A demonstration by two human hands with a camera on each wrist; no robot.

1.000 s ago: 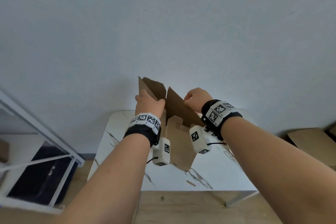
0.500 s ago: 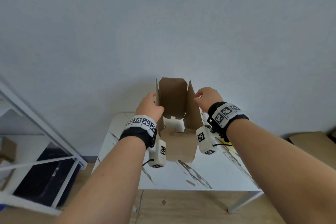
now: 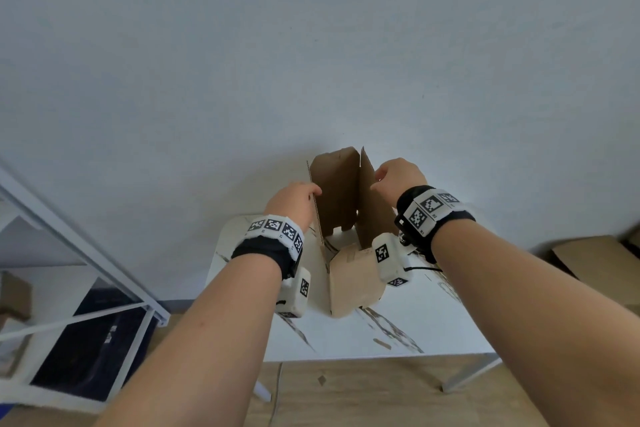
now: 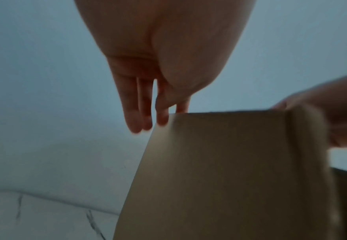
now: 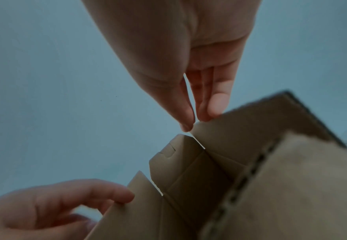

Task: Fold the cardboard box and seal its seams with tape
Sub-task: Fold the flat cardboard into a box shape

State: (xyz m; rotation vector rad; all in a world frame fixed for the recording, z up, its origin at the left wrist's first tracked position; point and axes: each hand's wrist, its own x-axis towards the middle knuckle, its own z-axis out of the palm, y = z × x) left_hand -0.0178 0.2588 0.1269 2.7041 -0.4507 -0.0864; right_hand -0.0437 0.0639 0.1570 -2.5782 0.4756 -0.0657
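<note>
A brown cardboard box (image 3: 337, 194) is held upright in the air above the white marble table (image 3: 415, 322), opened into a tube with its flaps loose. My left hand (image 3: 294, 199) pinches the top edge of the box's left panel; in the left wrist view my left hand (image 4: 164, 113) has its thumb in front of the box (image 4: 230, 162) and a finger behind. My right hand (image 3: 394, 178) pinches the top corner of the right panel, and the right wrist view shows my right hand (image 5: 195, 123) with thumb and fingers meeting on the box (image 5: 240, 134). No tape is in view.
A white metal rack (image 3: 86, 253) stands to the left of the table. Flat cardboard pieces (image 3: 595, 260) lie on the floor at the right. A plain wall rises close behind the table, and wooden floor shows in front.
The box was folded nearly flat a second ago. My hands have moved apart and pulled it open into a tube, then shifted it slightly to the right.
</note>
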